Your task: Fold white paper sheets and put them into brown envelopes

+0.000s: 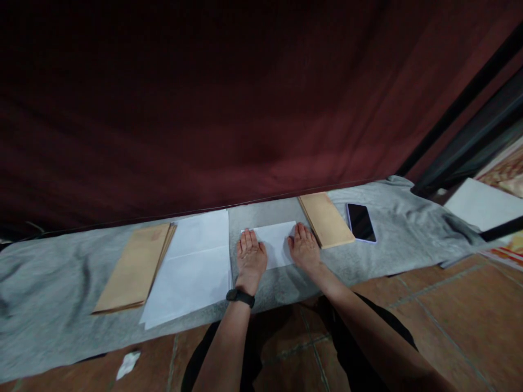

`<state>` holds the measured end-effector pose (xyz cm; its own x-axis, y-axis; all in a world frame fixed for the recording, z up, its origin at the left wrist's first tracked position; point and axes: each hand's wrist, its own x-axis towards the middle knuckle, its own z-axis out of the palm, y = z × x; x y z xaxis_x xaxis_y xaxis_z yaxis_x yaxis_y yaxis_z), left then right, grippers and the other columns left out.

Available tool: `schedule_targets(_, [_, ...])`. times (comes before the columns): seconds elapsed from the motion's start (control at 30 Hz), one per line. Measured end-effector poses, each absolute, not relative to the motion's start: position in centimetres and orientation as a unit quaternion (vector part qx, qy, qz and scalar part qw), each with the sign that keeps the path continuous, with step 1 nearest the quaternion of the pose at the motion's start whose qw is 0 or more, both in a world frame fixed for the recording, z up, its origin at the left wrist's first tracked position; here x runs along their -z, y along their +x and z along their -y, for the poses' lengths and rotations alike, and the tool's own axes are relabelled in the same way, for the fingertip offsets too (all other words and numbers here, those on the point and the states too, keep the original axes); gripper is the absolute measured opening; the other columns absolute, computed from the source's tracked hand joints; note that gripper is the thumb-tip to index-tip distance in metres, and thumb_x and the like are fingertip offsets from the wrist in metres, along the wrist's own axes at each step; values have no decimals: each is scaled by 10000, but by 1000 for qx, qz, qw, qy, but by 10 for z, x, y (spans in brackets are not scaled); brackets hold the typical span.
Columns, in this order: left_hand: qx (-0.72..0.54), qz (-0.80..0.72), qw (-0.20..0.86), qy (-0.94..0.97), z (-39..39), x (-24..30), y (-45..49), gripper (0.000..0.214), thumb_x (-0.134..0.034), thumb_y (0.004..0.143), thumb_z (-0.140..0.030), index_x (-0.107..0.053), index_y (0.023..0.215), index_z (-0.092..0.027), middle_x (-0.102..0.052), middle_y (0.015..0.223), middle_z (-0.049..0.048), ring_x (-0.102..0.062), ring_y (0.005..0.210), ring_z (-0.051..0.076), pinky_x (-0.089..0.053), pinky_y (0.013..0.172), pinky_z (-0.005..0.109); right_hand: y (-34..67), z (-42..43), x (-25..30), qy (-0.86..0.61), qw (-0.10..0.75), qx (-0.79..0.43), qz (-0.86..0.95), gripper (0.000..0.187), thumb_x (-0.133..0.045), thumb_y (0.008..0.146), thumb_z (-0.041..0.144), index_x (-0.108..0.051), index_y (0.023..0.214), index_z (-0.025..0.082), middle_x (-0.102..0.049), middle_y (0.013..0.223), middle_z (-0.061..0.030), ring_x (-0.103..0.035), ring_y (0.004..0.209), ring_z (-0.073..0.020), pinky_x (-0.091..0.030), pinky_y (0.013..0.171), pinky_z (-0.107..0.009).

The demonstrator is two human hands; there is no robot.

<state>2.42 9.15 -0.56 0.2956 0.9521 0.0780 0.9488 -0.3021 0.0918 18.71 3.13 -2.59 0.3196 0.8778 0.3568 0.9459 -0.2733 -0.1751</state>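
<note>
A small white sheet of paper (278,242), which looks folded, lies flat in front of me. My left hand (250,257), with a dark band on its wrist, rests on the paper's left end, fingers stretched out. On its right end lies my right hand (304,249), also flat and open. Left of my left hand is a stack of larger white sheets (192,267) with a crease across the top one. Just beyond my right hand sits a small pile of brown envelopes (329,220).
A grey cloth (53,288) covers the long low surface. More brown envelopes (128,267) lie at the left, and a phone (362,222) at the right. Behind hangs a dark red curtain (245,109). A crumpled white scrap (128,363) is on the tiled floor (461,316).
</note>
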Motion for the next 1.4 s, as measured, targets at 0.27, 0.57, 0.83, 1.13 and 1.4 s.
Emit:
schedule_targets(0.27, [-12, -623, 22, 782, -87, -8, 14, 615, -369, 951, -211, -335, 1528, -3, -289, 1605, 215, -286, 1505, 284, -277, 1213, 423, 197, -18, -11, -832, 138, 5, 538, 370, -472, 977, 275, -608, 1272, 98, -691, 1102, -165, -659, 997, -256, -474, 882, -335])
schedule_targets(0.57, [-12, -626, 43, 778, -84, -14, 14, 610, -373, 953, -193, -329, 1530, 1, -275, 1610, 214, -283, 1505, 297, -268, 1215, 429, 212, -18, -8, -824, 240, -163, 486, 194, -569, 905, 279, -683, 1013, 164, -727, 929, -99, -686, 908, -231, -459, 757, -283])
schedule_targets(0.83, [-151, -509, 136, 837, -82, -29, 20, 649, -467, 986, -412, -356, 1522, -64, -371, 1577, 227, -306, 1496, 311, -267, 1215, 485, 230, -32, -20, -696, 477, -341, 413, 259, -616, 786, 470, -649, 743, 216, -634, 664, 6, -579, 640, -171, -422, 570, -264])
schedule_targets(1.13, [-245, -397, 77, 881, -45, -43, 50, 735, -503, 896, -136, -232, 1579, -154, -293, 1638, 136, -347, 1471, 293, -330, 1181, 480, 217, -26, -50, -533, 645, -440, 326, 347, -798, 687, 531, -663, 781, 226, -647, 670, 32, -561, 605, -150, -448, 580, -262])
schedule_targets(1.4, [-457, -463, 341, 679, -59, -60, 40, 379, -438, 1005, -377, -677, 1179, -140, -723, 1172, 155, -654, 1149, 274, -507, 1002, 392, 218, -30, -48, -483, 660, -471, 331, 510, -582, 821, 694, -712, 988, 230, -730, 1020, -82, -668, 917, -238, -542, 814, -387])
